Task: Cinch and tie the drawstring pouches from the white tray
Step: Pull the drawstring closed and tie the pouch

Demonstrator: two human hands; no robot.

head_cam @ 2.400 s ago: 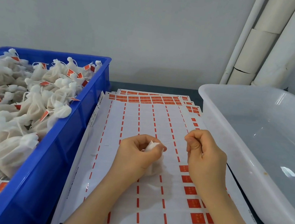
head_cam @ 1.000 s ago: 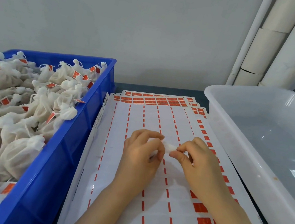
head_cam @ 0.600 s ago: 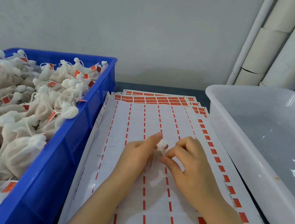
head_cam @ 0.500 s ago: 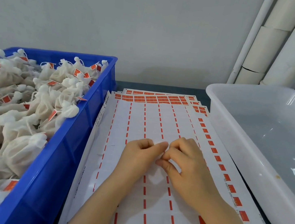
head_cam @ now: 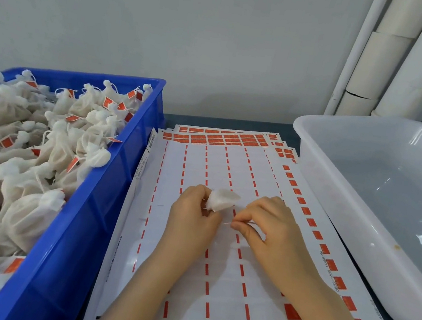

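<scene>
Pouch (head_cam: 221,200) higher now; blue crate (head_cam: 81,223) L

Hands: two are working mid-frame, left hand (head_cam: 192,221) and right hand (head_cam: 274,230).
Pouch (head_cam: 221,200): one.
Blue crate (head_cam: 72,235): one, left.
White tray (head_cam: 367,160): one, right.
Label sheets (head_cam: 225,297): at least three are overlapping.

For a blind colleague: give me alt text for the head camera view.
The left hand holds a small white fabric pouch while the right hand pinches its thin drawstring, above sheets of red-and-white labels. A blue plastic crate of tied pouches sits left, a white plastic tray right.
</scene>
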